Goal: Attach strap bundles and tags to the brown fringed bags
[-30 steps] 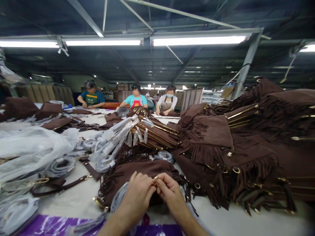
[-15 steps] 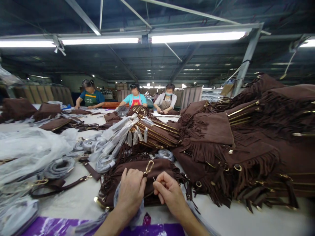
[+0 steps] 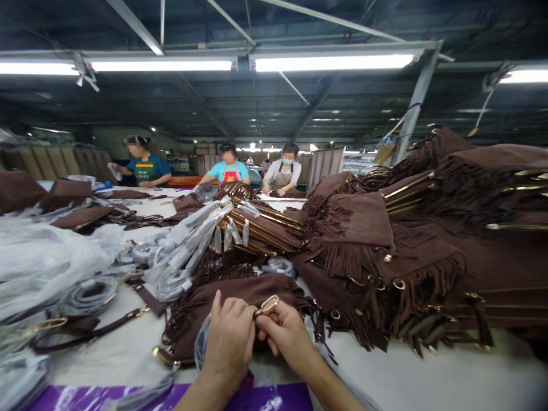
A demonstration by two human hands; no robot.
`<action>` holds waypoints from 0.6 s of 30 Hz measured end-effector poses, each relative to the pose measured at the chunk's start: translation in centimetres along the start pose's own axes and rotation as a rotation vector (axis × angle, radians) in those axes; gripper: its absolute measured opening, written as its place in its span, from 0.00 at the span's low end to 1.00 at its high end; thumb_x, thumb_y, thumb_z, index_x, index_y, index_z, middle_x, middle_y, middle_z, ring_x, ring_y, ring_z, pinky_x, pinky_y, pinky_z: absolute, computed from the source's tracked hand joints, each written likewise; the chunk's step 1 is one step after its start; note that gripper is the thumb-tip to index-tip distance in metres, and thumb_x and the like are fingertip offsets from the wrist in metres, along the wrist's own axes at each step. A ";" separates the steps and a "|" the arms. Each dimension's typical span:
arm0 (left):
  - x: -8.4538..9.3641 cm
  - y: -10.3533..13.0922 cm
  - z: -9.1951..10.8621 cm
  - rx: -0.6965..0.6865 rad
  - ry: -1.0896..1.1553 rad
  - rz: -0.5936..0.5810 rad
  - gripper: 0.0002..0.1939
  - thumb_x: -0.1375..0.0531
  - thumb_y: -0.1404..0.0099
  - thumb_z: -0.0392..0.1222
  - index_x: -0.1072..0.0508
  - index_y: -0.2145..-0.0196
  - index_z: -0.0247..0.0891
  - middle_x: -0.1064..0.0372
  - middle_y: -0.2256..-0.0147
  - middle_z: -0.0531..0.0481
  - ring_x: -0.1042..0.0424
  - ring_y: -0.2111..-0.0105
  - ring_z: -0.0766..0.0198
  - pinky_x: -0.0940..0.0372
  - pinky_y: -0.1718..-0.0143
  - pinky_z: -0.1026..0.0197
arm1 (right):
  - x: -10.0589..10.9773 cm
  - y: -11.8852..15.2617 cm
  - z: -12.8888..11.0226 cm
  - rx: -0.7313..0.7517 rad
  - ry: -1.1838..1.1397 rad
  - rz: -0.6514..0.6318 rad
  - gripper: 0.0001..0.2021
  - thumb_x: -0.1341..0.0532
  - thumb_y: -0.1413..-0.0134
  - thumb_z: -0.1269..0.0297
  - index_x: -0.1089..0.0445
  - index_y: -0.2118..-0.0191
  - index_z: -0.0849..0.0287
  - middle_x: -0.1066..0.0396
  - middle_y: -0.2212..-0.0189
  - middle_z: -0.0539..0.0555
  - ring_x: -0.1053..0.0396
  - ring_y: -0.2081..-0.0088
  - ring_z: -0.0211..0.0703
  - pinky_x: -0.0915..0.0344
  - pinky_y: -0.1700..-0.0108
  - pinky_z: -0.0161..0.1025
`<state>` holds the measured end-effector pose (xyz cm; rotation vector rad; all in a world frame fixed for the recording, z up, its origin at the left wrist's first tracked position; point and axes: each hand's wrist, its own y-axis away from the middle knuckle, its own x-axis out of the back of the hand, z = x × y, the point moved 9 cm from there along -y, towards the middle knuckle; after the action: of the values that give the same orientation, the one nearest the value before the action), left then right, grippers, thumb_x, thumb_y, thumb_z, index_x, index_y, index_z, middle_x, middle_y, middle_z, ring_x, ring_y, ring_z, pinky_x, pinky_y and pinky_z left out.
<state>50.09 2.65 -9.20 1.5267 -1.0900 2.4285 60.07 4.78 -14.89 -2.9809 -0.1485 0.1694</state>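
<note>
A brown fringed bag (image 3: 201, 308) lies on the white table in front of me. Over it, my left hand (image 3: 231, 331) is closed around the base of a gold clasp (image 3: 268, 305), its index finger pointing up. My right hand (image 3: 285, 328) pinches at the same clasp from the right, fingertips touching the metal. The strap end under the clasp is mostly hidden by my fingers. A grey wrapped coil (image 3: 202, 342) hangs beside my left wrist.
Brown fringed bags (image 3: 359, 222) are piled high on the right. Plastic-wrapped strap coils (image 3: 89, 294) and clear plastic (image 3: 51, 251) cover the left. A purple sheet (image 3: 171, 394) lies at the near edge. Three people work across the table.
My right hand has come up to the clasp, which now tilts to the right. The person at the far left has raised one hand. The view has shifted slightly.
</note>
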 end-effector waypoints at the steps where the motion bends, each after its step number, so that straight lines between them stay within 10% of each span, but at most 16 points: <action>1: 0.1 0.0 0.1 0.002 0.064 -0.003 0.14 0.50 0.36 0.34 0.26 0.62 0.43 0.27 0.63 0.47 0.31 0.58 0.53 0.57 0.37 0.35 | 0.0 0.0 -0.1 0.005 -0.005 0.000 0.17 0.35 0.51 0.50 0.37 0.70 0.57 0.33 0.83 0.43 0.48 0.90 0.27 0.57 0.87 0.27; 9: -0.2 -1.0 -0.9 0.232 0.469 -0.093 0.18 0.53 0.32 0.45 0.28 0.74 0.42 0.27 0.69 0.53 0.30 0.64 0.59 0.57 0.38 0.40 | 0.1 0.0 -0.4 0.042 0.009 0.006 0.15 0.36 0.51 0.52 0.39 0.72 0.56 0.34 0.82 0.43 0.49 0.89 0.28 0.55 0.87 0.28; 13: -1.0 -1.7 -2.4 0.329 0.573 -0.031 0.16 0.50 0.39 0.47 0.36 0.81 0.40 0.35 0.77 0.53 0.35 0.71 0.60 0.40 0.57 0.56 | 0.8 0.8 -2.3 0.186 0.229 0.089 0.08 0.38 0.45 0.59 0.37 0.70 0.55 0.35 0.78 0.45 0.42 0.84 0.32 0.48 0.83 0.31; 18: -2.1 -2.4 -3.8 0.429 0.760 -0.097 0.17 0.49 0.42 0.51 0.41 0.82 0.40 0.46 0.79 0.55 0.43 0.75 0.65 0.49 0.74 0.64 | 2.7 2.6 -5.4 0.381 0.421 0.247 0.07 0.43 0.40 0.63 0.35 0.69 0.56 0.35 0.77 0.47 0.38 0.78 0.37 0.41 0.74 0.34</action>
<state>49.23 7.34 -10.61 0.5430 -0.3566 2.8739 63.59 1.74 -10.29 -2.5719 0.2712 -0.3617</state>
